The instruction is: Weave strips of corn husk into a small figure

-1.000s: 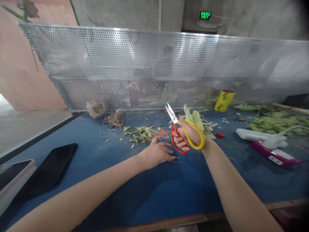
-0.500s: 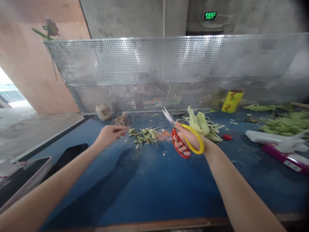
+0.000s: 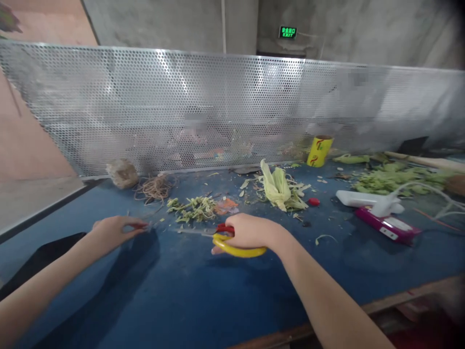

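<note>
My right hand [image 3: 252, 229] is wrapped round scissors [image 3: 241, 252] with one yellow and one red handle. Their blades point left, low over the blue tabletop [image 3: 203, 291], and are blurred. My left hand [image 3: 112, 231] is over the left part of the table, thumb and fingertips pinched together. Whatever is at those fingertips is too small to make out. Between and beyond the hands lies a heap of green plant trimmings [image 3: 194, 208]. A tangle of brown twine [image 3: 154, 188] sits behind my left hand.
Pale leafy greens [image 3: 276, 186], a red oval object [image 3: 314, 201] and a yellow roll [image 3: 319, 151] stand farther right. A purple-and-white power strip [image 3: 387, 224] with cables lies at right. Perforated metal panel [image 3: 218, 97] closes off the back. A dark flat object [image 3: 47, 259] lies under my left forearm.
The view has swung right. My right hand has lowered the scissors and turned them from pointing up to lying nearly level, pointing left. My left hand has come lower and nearer.
</note>
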Action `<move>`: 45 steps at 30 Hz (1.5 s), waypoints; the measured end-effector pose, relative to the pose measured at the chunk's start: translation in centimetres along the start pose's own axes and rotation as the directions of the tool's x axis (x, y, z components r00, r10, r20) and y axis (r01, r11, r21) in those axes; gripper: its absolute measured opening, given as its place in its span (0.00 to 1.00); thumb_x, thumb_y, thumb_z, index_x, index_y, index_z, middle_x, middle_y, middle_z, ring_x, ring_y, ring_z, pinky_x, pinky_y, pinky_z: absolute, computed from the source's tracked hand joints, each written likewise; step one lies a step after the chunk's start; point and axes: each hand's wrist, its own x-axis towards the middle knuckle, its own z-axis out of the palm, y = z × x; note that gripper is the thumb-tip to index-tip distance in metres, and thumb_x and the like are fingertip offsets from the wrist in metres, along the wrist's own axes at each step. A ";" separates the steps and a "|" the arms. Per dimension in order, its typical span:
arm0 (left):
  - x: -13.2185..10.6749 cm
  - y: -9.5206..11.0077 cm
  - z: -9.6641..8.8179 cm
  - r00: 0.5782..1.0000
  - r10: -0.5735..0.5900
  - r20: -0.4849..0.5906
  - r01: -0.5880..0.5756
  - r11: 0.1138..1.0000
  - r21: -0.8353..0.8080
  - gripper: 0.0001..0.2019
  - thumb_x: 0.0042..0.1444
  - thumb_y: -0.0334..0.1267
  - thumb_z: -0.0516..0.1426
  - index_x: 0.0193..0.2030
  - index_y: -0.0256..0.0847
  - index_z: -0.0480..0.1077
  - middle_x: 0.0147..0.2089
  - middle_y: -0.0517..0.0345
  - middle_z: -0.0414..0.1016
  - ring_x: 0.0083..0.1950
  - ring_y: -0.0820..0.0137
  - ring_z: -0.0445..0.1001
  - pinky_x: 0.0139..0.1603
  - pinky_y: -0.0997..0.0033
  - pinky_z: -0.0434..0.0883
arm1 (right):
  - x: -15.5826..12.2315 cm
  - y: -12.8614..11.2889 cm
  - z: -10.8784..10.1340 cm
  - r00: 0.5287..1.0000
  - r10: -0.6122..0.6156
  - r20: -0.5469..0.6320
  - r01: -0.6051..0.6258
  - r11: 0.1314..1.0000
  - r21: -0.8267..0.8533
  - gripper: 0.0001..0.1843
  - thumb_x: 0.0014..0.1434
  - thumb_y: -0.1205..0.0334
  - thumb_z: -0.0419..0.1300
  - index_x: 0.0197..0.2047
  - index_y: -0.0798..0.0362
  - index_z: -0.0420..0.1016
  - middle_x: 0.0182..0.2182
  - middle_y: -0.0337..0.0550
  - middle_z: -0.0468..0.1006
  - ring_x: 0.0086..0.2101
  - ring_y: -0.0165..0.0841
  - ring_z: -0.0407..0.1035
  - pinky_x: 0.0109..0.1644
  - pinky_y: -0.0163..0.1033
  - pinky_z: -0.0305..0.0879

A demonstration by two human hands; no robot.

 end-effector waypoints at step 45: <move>-3.2 13.9 -1.6 0.897 0.419 -0.141 -0.435 0.893 -0.114 0.18 0.53 0.50 0.47 0.41 0.44 0.71 0.44 0.54 0.76 0.46 0.61 0.72 0.51 0.57 0.61 | 0.8 9.4 -4.0 0.380 0.605 -0.700 -0.670 0.702 0.242 0.30 0.50 0.45 0.53 0.48 0.62 0.65 0.45 0.64 0.68 0.48 0.54 0.60 0.47 0.56 0.54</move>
